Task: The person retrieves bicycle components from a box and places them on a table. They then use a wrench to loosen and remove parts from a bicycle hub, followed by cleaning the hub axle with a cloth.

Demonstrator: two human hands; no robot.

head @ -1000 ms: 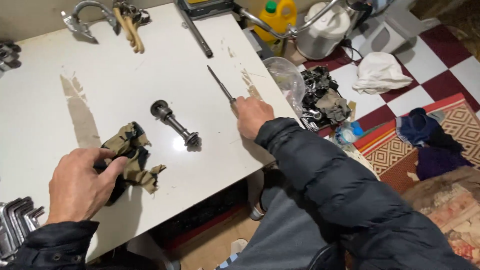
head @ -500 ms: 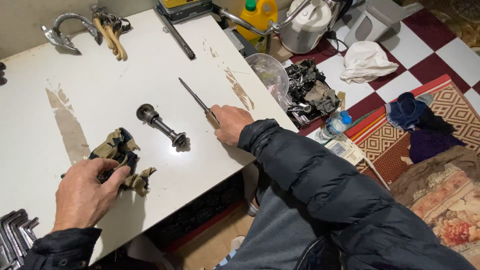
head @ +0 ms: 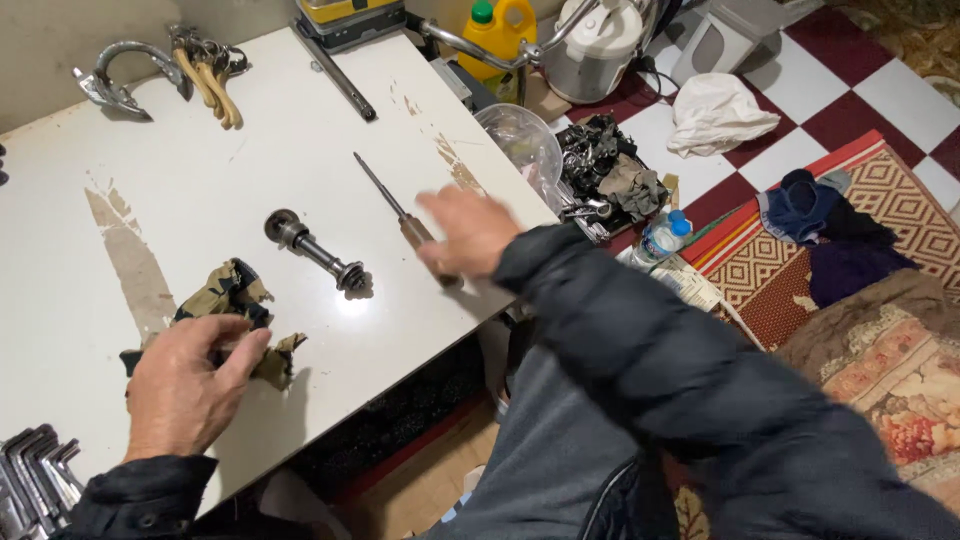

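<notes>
1. Head view, bench (head: pixel 200 180): one white bench top with worn brown patches. It carries one metal shaft (head: pixel 318 250) with a flanged end, lying flat near the middle.
2. One screwdriver (head: pixel 395 212) lies diagonally just right of the shaft, apart from it.
3. Left hand (head: pixel 185 385): fingers curled down onto one camouflage rag (head: pixel 235 300) at the near bench edge, pressing and gripping it.
4. Right hand (head: pixel 468 232): blurred, fingers loosely spread, over the handle end of the screwdriver. Whether it grips or only covers the handle cannot be told.
5. Far left corner: one curved metal fitting (head: pixel 125 75) and one bunch of tan-handled tools (head: pixel 210 70).
6. Near left edge: one set of hex keys (head: pixel 35 480); exact count unclear.
7. Floor: one yellow jug (head: pixel 497 35), one plastic bottle (head: pixel 662 235).
</notes>
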